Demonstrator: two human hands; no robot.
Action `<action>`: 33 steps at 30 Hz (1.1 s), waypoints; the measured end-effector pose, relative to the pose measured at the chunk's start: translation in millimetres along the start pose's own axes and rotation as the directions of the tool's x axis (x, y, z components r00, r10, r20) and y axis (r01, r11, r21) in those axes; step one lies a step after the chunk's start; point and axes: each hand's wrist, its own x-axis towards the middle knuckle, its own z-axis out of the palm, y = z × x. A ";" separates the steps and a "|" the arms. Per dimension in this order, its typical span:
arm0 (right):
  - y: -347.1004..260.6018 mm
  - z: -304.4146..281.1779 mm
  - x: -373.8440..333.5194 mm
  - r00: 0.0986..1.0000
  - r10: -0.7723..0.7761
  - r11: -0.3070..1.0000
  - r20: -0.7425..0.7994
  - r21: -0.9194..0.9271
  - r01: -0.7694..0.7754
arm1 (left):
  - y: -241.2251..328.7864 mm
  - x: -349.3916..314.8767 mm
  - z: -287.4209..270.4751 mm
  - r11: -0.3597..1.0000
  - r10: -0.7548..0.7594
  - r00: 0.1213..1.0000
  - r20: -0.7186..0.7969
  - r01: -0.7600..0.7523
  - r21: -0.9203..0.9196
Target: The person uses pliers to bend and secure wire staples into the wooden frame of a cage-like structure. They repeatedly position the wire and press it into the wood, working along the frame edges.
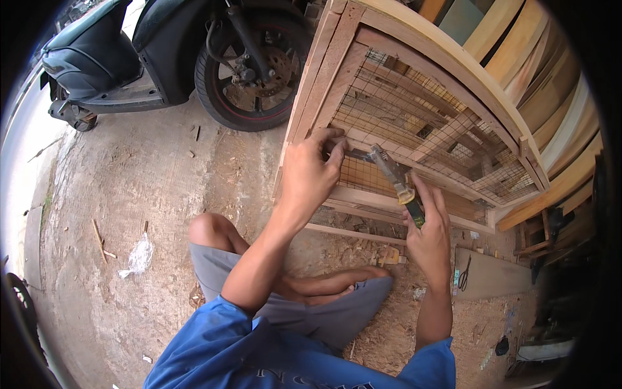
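A wooden frame [324, 84] with wire mesh [402, 104] stretched across it stands in front of me. At its near left side, my left hand [313, 167] has thumb and forefinger pinched together against a wooden bar. Whatever small thing lies between those fingertips is too small to make out. My right hand [431, 227] grips what looks like a hammer [392, 172], with a metal upper part and a yellow and dark green handle. The tool's metal end is over the mesh and bar, just right of my left fingertips.
A scooter [155, 58] is parked at the far left, its front wheel [253, 78] beside the frame. Wooden boards [518, 52] lean at the back right. Scissors [464, 272] lie on a flat board [492, 275]. A crumpled plastic bag [138, 255] and wood shavings are on the floor.
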 end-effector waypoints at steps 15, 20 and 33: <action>-28.9 26.2 25.7 0.995 -0.019 0.904 -0.095 -0.428 -0.024 | 0.2 1.7 -8.8 0.999 0.039 0.998 0.041 -0.038 -0.027; -29.8 36.2 25.7 0.985 -0.054 0.899 -0.162 -0.437 -0.022 | 1.3 1.4 -9.1 1.000 0.005 0.997 0.075 -0.003 -0.022; -10.6 42.8 30.8 0.923 -0.285 0.747 -0.259 -0.664 0.045 | 0.6 -6.3 2.3 0.957 0.195 0.981 0.001 -0.190 0.220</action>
